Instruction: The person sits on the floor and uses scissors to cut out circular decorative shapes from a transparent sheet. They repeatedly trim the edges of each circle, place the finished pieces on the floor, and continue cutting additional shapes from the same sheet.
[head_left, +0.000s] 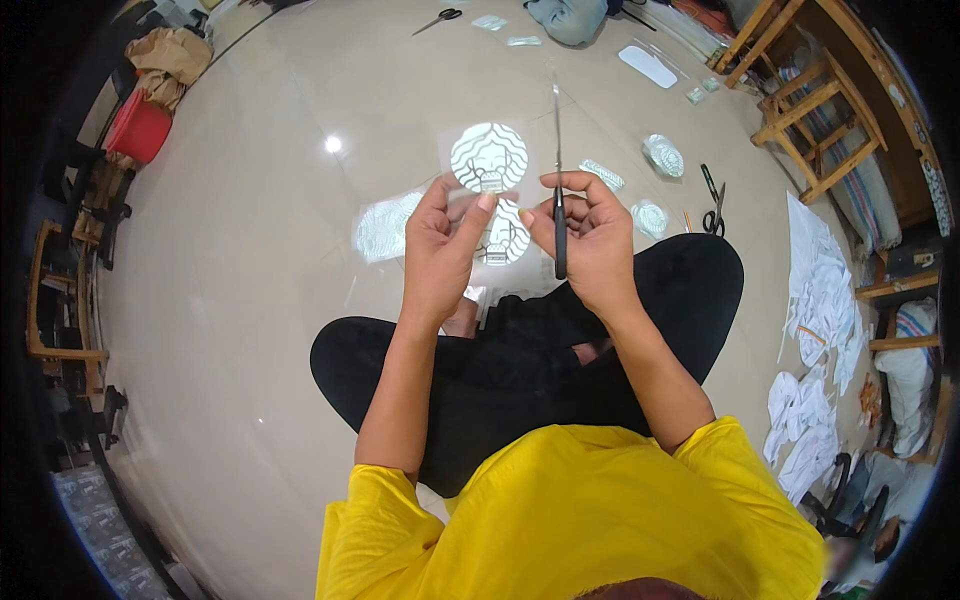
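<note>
Spreading underneath, the pale floor (250, 300) lies below a clear sheet (508, 216) bearing 2 round white designs (489, 157), pinched in the grip of the left hand (438, 250); it looks light, bendy and slick, safest held by its plain margin. The grip of the right hand (597, 238) holds black-handled scissors (560, 240).

Glossy beige floor (230, 300), black-handled scissors (718, 208), round patterned pieces (663, 156), white scraps (822, 280)

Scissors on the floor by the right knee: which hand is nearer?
Right. The right hand is left of the floor scissors, holding another pair; the left hand is farther left, gripping a clear patterned sheet.
</note>
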